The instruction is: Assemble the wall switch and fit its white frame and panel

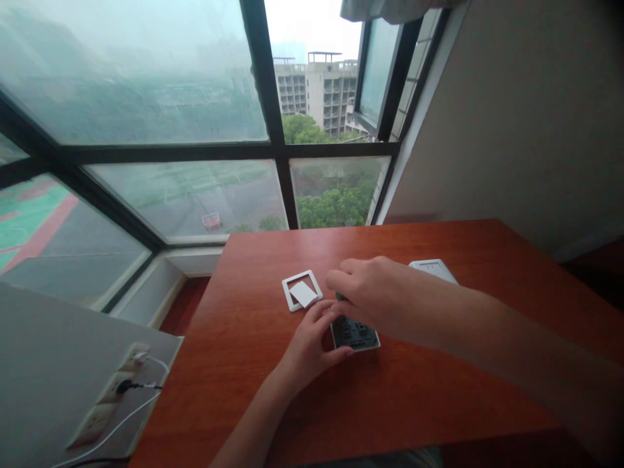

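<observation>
A dark switch module with a white rim [358,336] lies on the red-brown table [439,403]. My left hand [312,344] grips its left edge between thumb and fingers. My right hand [370,286] hovers over its top with the fingers curled in a pinch; what they hold is hidden. A white square frame [292,289] with a small white plate [303,294] inside it lies just left of the hands.
A white switch panel [433,268] lies behind my right forearm. Large windows run along the far side of the table. At lower left a wall socket strip [112,390] has white cables plugged in. A grey wall stands on the right.
</observation>
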### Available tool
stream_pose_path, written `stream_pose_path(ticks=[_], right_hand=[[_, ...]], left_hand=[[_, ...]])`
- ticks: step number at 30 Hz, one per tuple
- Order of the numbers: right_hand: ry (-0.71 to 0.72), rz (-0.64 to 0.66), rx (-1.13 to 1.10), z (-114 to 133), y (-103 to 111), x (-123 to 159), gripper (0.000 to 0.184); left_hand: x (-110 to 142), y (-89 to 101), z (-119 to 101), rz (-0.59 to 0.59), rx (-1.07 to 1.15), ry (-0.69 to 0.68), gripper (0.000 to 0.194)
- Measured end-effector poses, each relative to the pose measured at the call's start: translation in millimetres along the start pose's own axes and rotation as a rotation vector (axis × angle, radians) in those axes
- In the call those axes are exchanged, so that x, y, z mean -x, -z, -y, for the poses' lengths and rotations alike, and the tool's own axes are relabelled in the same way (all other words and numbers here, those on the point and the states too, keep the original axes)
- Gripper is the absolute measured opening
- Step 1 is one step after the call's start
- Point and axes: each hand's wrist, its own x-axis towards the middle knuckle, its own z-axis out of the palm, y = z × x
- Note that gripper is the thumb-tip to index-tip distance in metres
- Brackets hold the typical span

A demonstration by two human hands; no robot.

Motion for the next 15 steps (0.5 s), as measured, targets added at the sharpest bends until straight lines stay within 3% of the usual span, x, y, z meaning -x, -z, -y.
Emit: stream_pose_path(ticks=[5,11,15], right_hand=[[0.001,0.040,0.152,2,-6,-1,0.008],[-0.054,0.041,0.128,10,-5,-5,0.010],[-0.112,-0.045,0.165,12,-4,-6,0.020]], left_hand=[[0,-0.3,0,-0.005,-0.009,0.012,0.060],[3,-4.1,5,-0.012,-0.024,0.029,0.063],[3,-4.2,5,-0.001,-0.015,0.023,0.063]])
